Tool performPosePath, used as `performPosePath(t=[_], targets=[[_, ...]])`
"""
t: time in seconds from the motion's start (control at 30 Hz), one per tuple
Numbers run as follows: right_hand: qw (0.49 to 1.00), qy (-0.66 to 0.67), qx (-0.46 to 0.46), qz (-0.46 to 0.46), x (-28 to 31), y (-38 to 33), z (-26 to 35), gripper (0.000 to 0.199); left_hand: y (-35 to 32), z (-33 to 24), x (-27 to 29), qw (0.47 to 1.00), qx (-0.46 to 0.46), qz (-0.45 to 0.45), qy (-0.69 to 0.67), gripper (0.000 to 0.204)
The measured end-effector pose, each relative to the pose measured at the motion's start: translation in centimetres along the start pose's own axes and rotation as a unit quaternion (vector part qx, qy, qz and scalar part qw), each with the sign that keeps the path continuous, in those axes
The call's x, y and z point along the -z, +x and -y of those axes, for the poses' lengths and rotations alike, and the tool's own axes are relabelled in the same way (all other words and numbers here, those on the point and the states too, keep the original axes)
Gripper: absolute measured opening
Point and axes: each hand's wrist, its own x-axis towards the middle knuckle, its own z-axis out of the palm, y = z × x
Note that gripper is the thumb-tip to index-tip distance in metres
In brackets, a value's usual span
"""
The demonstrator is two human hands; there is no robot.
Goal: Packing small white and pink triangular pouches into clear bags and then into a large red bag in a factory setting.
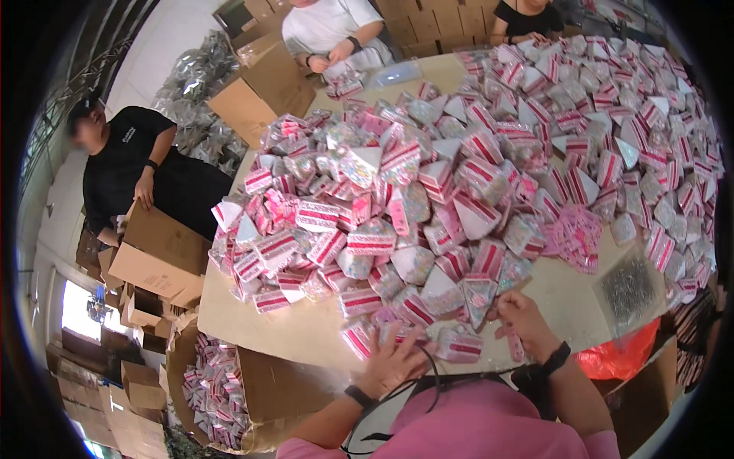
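Observation:
My left hand [394, 361] lies with fingers spread over small clear-wrapped, wedge-shaped packets at the table's near edge. One pink-and-white packet [357, 339] shows beside its fingertips, and another packet [459, 344] lies to its right. My right hand [527, 325] is closed, thumb and fingers drawn together near the front of the pile. Narrow pink strips [514, 346] show just below its fingers; whether they are held is unclear. A wedge packet with a glittery top [479, 298] sits just left of that hand.
The large packet pile [413, 199] covers most of the table [252, 329]. A bundle of pink pieces [575, 237] and a clear bag of dark bits [628, 287] lie right. Cartons [164, 252] and a packet-filled box [287, 390] stand left. Co-workers [329, 34] are across and left.

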Motion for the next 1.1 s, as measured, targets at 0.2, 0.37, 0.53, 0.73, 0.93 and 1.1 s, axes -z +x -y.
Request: performPosePath(t=[0.2, 0.37, 0.53, 0.73, 0.93, 1.1], targets=[[1.000, 0.027, -0.006, 0.010, -2.3, 3.2, -0.3, 0.007, 2.6, 0.6, 1.2, 1.000, -0.011, 0.012, -0.021, 0.058], [0.998, 0.054, 0.014, 0.014, -3.7, 5.5, 0.2, 0.006, 4.4, 1.8, 0.4, 0.997, -0.036, -0.061, 0.010, 0.057], [0.999, 0.027, 0.023, 0.019, -5.0, 8.1, 0.4, 0.005, 5.5, 2.0, 1.1, 0.999, -0.032, -0.008, 0.016, 0.059], [0.995, 0.094, -0.004, 0.025, -6.0, 10.5, 1.1, 0.007, 8.3, 2.4, 1.4, 0.999, -0.001, -0.031, 0.011, 0.054], [0.996, 0.079, 0.033, 0.024, -5.4, 13.1, 2.1, 0.008, 10.7, 3.8, 1.9, 0.999, -0.001, 0.036, -0.005, 0.050], [0.997, 0.053, 0.052, 0.025, -5.1, 14.1, 3.2, 0.009, 12.0, 3.5, 1.1, 0.999, 0.026, 0.029, 0.022, 0.053]])
